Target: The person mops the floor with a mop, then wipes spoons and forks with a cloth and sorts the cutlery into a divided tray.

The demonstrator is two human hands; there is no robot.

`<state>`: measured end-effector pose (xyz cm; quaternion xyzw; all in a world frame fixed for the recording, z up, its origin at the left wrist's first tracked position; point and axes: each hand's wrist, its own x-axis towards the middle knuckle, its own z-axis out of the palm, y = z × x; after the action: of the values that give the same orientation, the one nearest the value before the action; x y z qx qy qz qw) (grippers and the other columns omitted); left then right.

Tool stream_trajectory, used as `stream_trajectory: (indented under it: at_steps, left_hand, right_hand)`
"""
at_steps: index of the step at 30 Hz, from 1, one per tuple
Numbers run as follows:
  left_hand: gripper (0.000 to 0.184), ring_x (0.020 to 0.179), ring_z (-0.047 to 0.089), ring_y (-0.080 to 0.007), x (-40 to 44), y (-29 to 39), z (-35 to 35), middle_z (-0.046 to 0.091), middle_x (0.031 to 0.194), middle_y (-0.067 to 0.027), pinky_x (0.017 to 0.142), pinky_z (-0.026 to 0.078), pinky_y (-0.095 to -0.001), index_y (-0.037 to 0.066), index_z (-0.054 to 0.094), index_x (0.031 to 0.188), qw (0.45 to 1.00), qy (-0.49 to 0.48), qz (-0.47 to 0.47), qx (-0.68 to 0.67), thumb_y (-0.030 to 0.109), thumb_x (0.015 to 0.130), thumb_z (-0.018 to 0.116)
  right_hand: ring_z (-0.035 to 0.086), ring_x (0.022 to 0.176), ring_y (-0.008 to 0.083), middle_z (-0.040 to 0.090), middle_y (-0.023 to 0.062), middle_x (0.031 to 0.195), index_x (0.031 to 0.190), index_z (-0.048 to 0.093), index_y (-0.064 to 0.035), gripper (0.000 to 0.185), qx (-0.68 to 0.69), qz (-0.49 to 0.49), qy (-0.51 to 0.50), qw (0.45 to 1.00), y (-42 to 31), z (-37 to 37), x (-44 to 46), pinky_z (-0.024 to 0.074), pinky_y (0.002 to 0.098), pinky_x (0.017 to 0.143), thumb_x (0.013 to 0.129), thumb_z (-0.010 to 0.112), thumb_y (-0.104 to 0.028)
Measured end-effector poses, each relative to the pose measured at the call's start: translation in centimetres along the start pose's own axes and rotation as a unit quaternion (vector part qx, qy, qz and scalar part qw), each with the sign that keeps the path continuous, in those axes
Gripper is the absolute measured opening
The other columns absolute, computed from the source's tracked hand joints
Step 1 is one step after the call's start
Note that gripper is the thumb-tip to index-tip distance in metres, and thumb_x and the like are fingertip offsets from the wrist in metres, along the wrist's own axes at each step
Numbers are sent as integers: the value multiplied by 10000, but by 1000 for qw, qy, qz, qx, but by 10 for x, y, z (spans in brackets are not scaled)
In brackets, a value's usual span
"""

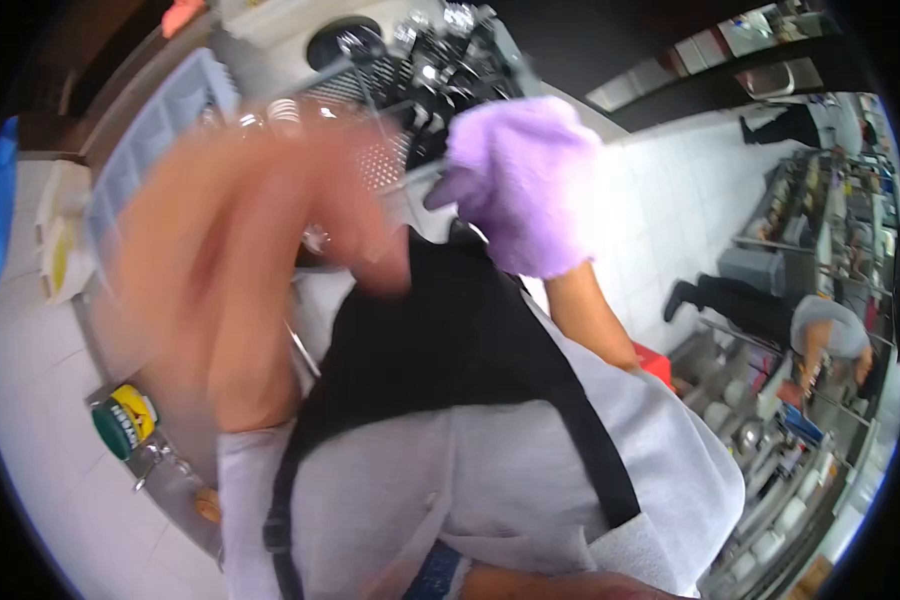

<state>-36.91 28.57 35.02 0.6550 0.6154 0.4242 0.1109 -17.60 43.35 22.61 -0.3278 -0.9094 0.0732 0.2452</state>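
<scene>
My left hand (260,220) is raised close to the camera and smeared by motion. Its fingers look bent, but I cannot make out whether anything is between them. My right hand is covered by a fluffy purple cloth (530,185) bunched around it, with only the wrist and forearm bare. A small dark shape (450,188) pokes out of the cloth's left side; its kind is unclear. Beyond both hands, a perforated metal basket (382,165) stands beside a heap of shiny cutlery (450,75). A grey compartment tray (160,130) is partly hidden behind my left hand.
A dark round dish (343,42) is at the back. On the left is a green and yellow can (126,420) near a metal tap (160,465). A person (828,330) bends over crowded metal shelving (760,430) on the right. White floor tiles (660,200) lie between.
</scene>
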Motion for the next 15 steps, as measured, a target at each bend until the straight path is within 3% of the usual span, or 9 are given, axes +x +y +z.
stream_trajectory:
  at_steps: [1, 2, 3, 5, 6, 9, 11, 12, 15]
  left_hand:
    - [237, 808, 683, -128, 20, -32, 24, 727, 860, -78, 725, 539, -268, -16, 713, 1130, 961, 58, -107, -248, 79, 1041, 515]
    - [250, 844, 691, -177, 22, -86, 48, 735, 960, -89, 779, 557, -330, 26, 708, 1215, 964, 43, -154, -215, 82, 1037, 541]
    - [271, 893, 699, -244, 25, -133, 85, 725, 1027, -135, 823, 552, -372, 49, 698, 1248, 989, 69, -68, -113, 84, 997, 601]
    - [365, 916, 678, -357, 31, -178, 130, 693, 988, -187, 847, 539, -422, 75, 708, 1264, 994, 44, -103, 13, 128, 903, 728]
    - [333, 911, 671, -364, 31, -193, 144, 689, 970, -175, 846, 533, -434, 86, 739, 1216, 995, 57, -39, 69, 142, 887, 757]
    - [235, 855, 678, -302, 36, -200, 143, 695, 944, -143, 778, 543, -396, 80, 771, 1074, 996, 9, -87, -23, 144, 850, 801]
    - [203, 781, 661, -167, 33, -206, 144, 726, 966, -89, 688, 504, -300, 71, 775, 1062, 996, 29, -82, -23, 140, 873, 802]
    - [144, 778, 650, -158, 32, -205, 147, 721, 949, -73, 677, 490, -288, 59, 763, 1021, 996, 39, -70, -47, 117, 891, 780]
    - [109, 799, 653, -138, 34, -217, 150, 720, 949, -51, 679, 491, -278, 57, 746, 1012, 999, -18, -30, -36, 97, 912, 756]
  right_hand:
    - [655, 839, 329, 664, 64, 807, 768, 651, -194, 286, -20, 26, -25, 999, -4, -4, 4, 528, 415, 692, 520, 791, -222]
    - [650, 842, 341, 656, 85, 811, 775, 652, -177, 310, -42, 52, -52, 996, -8, -6, 7, 520, 423, 702, 512, 802, -248]
    - [645, 845, 352, 649, 105, 815, 781, 653, -160, 339, -64, 75, -79, 992, -12, -9, 9, 513, 431, 711, 505, 813, -274]
    - [647, 862, 357, 648, 130, 835, 795, 655, -132, 314, -69, 50, -43, 995, -17, -13, 12, 509, 435, 741, 541, 809, -233]
    - [646, 869, 364, 650, 135, 847, 822, 659, -124, 317, -71, 38, -31, 996, -16, -12, 13, 510, 437, 754, 564, 806, -233]
    - [645, 886, 377, 660, 137, 872, 894, 669, -116, 308, -108, 34, -24, 993, -15, -7, 16, 512, 440, 775, 636, 784, -236]
    - [648, 890, 373, 660, 136, 863, 916, 669, -116, 263, -58, 89, 65, 992, 10, 39, -1, 514, 439, 772, 688, 752, -219]
    - [649, 891, 371, 659, 135, 859, 926, 670, -117, 242, -34, 113, 108, 987, 9, 43, 2, 515, 439, 771, 714, 737, -210]
    - [628, 837, 360, 631, 139, 831, 900, 652, -91, 321, -155, 90, 0, 984, -1, 25, 15, 505, 417, 744, 690, 765, -306]
